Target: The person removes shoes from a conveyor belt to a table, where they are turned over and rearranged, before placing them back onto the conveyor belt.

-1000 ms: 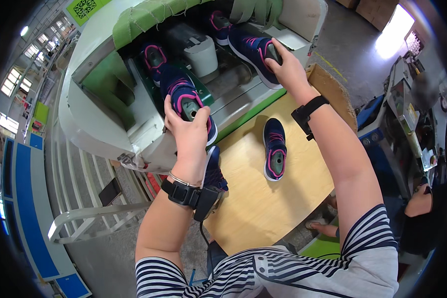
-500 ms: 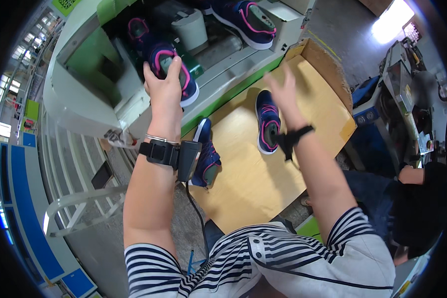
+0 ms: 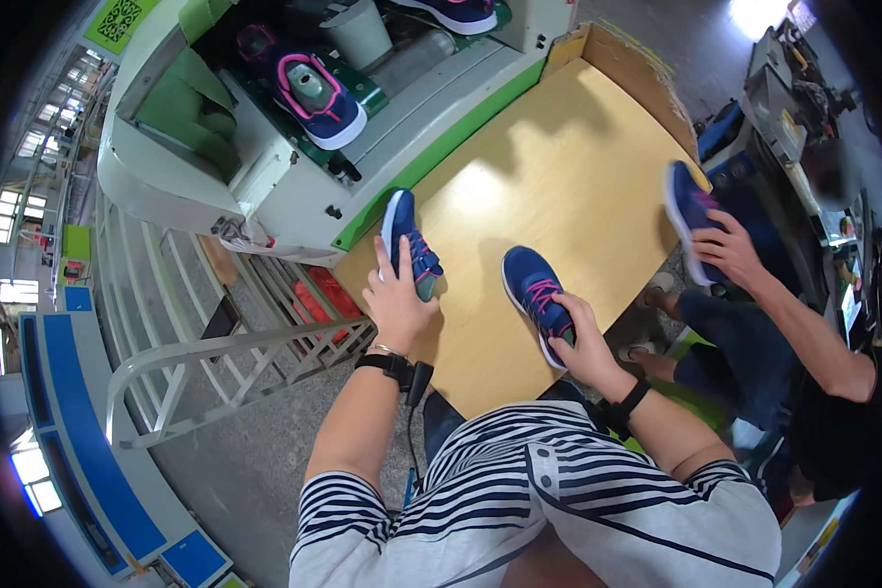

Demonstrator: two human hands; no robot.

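Note:
Two navy sports shoes with pink trim and white soles are on a light wooden board (image 3: 480, 363) in front of me. My left hand (image 3: 400, 306) is closed around the heel end of the left shoe (image 3: 416, 240), with two fingers stretched along its side. On the other shoe (image 3: 535, 284), my right hand (image 3: 586, 345) grips the heel, thumb and fingers either side of the opening. Both toes point away from me. A green shoe last shows at each opening, partly covered by my hands.
A matching shoe (image 3: 318, 103) sits on a last inside the white-and-green machine (image 3: 431, 127); another shoe (image 3: 456, 12) is at its top. At right, a co-worker's hand (image 3: 730, 250) holds a blue shoe (image 3: 691, 216). A white metal rail (image 3: 235, 348) stands left.
My left hand has left the shoe in the machine and come down onto the left shoe. My right hand has lowered onto the other shoe, now turned slightly. The co-worker's hand has appeared with a shoe.

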